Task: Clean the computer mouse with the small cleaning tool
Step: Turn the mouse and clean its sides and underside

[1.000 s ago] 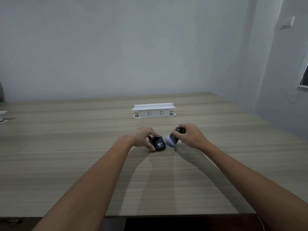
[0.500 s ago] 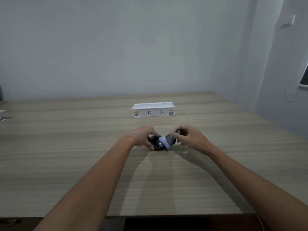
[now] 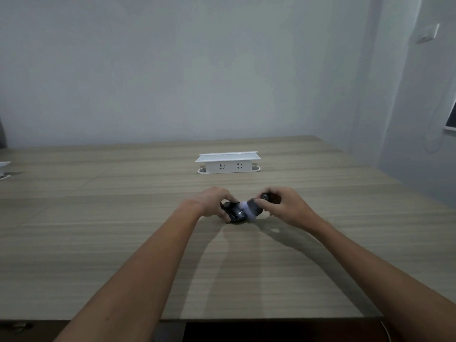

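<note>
A black computer mouse [image 3: 236, 213] with white lettering lies on the wooden table [image 3: 123, 243], a little past its middle. My left hand [image 3: 212, 202] grips the mouse from the left, fingers curled over its far end. My right hand [image 3: 280, 206] holds a small dark cleaning tool [image 3: 256, 206] whose pale, blurred brush end [image 3: 246, 210] touches the right side of the mouse. Fingers hide part of both the mouse and the tool.
A white socket box [image 3: 228, 162] with a raised lid stands on the table behind my hands. A white object [image 3: 3, 169] sits at the far left edge. The table's front edge [image 3: 246, 317] is close to me. A wall rises to the right.
My right hand has moved left, bringing the tool's brush end from beside the mouse onto it. My left hand has kept its grip on the mouse.
</note>
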### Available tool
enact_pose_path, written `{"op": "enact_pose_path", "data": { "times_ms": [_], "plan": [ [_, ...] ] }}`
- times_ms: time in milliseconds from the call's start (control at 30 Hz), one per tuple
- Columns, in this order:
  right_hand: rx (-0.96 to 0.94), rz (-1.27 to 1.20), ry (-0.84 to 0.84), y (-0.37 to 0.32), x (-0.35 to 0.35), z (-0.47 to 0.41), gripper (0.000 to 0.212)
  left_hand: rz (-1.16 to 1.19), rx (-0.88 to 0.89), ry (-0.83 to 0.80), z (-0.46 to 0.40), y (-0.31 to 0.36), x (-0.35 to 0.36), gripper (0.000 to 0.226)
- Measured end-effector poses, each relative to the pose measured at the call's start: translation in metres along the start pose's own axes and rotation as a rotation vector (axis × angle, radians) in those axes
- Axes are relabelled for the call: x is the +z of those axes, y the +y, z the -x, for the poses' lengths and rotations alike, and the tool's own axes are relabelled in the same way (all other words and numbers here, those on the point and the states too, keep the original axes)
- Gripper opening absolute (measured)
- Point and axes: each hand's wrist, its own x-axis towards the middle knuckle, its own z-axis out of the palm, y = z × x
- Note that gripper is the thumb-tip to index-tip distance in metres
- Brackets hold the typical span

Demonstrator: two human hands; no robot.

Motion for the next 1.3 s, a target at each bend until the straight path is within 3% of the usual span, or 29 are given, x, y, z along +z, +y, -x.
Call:
{"op": "enact_pose_path", "data": {
  "times_ms": [67, 233, 333, 400, 533, 700, 867, 1033, 1167, 1300],
  "plan": [
    [0.004, -0.06, -0.063, -0.004, 0.004, 0.003, 0.009, -0.014, 0.005, -0.001, -0.001, 0.0, 0.0, 0.065],
    [0.026, 0.074, 0.084, 0.001, 0.0, 0.0, 0.005, -0.034, -0.006, 0.004, -0.001, 0.002, 0.001, 0.062],
    [0.007, -0.081, -0.041, -0.006, 0.002, 0.006, 0.008, -0.057, 0.006, -0.002, -0.002, 0.002, 0.0, 0.058],
    [0.019, -0.055, -0.061, -0.004, 0.005, 0.005, 0.005, -0.072, 0.004, -0.006, -0.003, 0.003, 0.001, 0.057],
    [0.035, 0.12, 0.108, 0.003, 0.001, 0.002, 0.005, -0.091, -0.018, -0.007, -0.004, 0.006, 0.002, 0.053],
    [-0.009, -0.007, -0.08, -0.005, 0.007, 0.005, 0.008, -0.14, -0.023, -0.023, -0.004, 0.009, -0.003, 0.048],
    [-0.046, 0.167, 0.091, -0.008, 0.006, -0.001, 0.007, -0.175, -0.045, -0.013, -0.006, 0.011, -0.005, 0.043],
    [-0.045, 0.122, -0.002, -0.012, 0.014, 0.001, 0.007, -0.204, -0.048, -0.014, -0.005, 0.014, -0.007, 0.041],
    [-0.025, 0.183, 0.102, -0.008, 0.009, -0.002, 0.006, -0.136, -0.054, 0.003, 0.0, 0.01, -0.006, 0.039],
    [-0.086, 0.13, 0.093, -0.014, 0.01, 0.004, 0.005, 0.013, -0.053, 0.042, 0.003, -0.006, 0.0, 0.033]
  ]
}}
